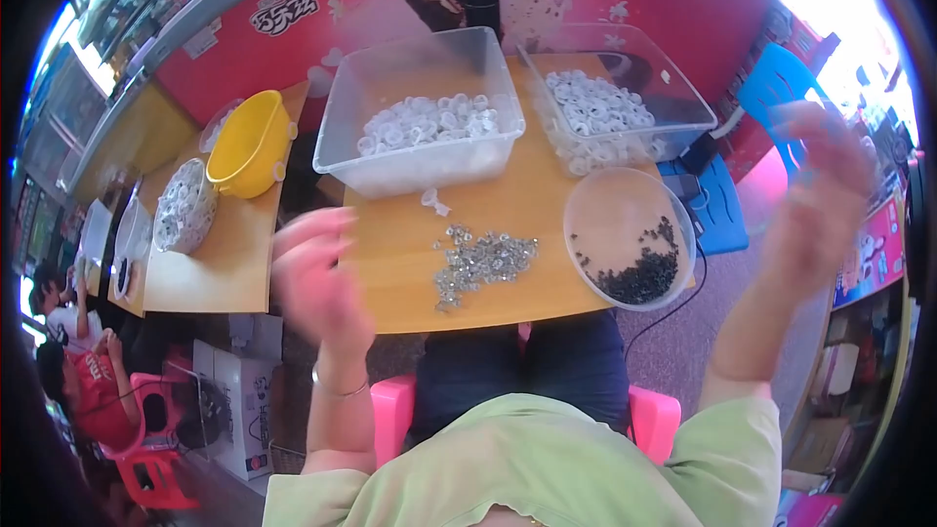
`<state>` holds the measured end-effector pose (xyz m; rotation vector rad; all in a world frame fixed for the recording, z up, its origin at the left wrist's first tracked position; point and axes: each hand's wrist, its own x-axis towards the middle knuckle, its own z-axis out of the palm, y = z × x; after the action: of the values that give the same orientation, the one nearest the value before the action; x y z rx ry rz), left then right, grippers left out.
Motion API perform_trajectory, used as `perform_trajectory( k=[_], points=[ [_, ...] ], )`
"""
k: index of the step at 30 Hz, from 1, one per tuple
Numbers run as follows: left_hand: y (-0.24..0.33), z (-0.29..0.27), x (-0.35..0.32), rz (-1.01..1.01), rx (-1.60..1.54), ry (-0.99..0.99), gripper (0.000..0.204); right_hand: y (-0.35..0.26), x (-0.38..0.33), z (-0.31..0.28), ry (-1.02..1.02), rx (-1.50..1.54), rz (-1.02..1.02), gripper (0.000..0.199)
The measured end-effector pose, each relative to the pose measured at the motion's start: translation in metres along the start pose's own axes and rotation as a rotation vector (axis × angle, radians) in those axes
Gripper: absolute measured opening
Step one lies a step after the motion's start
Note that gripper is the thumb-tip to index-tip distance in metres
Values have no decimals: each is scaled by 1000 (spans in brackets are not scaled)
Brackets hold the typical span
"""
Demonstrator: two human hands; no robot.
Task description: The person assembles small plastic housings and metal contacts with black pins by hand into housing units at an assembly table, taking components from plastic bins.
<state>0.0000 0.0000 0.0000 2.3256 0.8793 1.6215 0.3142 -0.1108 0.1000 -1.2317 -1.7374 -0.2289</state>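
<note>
Both hands are raised and smeared by motion. My left hand [320, 273] hovers by the left edge of the wooden table [390, 298], left of a pile of small clear, shiny pieces [483, 263]. Out past the table's right side is my right hand [828, 181], to the right of a round clear dish [605, 197] with small black parts [639, 276]. No held thing can be made out in either hand. A few loose white plastic pieces [435, 201] lie between the pile and a large translucent bin [420, 168].
White plastic rings [434, 122] fill part of the bin; a second clear bin [673, 124] holds more. On the left table sit a yellow basin [249, 151] and a bowl of white pieces [185, 207]. A blue stool [720, 200] stands right; two people sit far left.
</note>
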Motion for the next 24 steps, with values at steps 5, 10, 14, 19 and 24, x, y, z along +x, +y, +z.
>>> perform_trajectory(
  k=[5, 10, 14, 19, 24],
  points=[
    [-83, 34, -38, -172, 53, -273, 21, 53, -46, 64, -620, -59, 109, 24],
    [-117, 70, -40, -191, 221, -401, 33, 99, -98, 118, -681, -32, 221, 21],
    [-145, 89, -51, -256, 306, -454, 29, 98, -100, 148, -639, -10, 315, 18],
    [-150, 88, -57, -263, 274, -485, 18, 95, -109, 157, -683, -33, 371, 14],
    [-147, 73, -58, -395, 195, -456, 9, 89, -109, 160, -715, -60, 503, 15]
  ],
)
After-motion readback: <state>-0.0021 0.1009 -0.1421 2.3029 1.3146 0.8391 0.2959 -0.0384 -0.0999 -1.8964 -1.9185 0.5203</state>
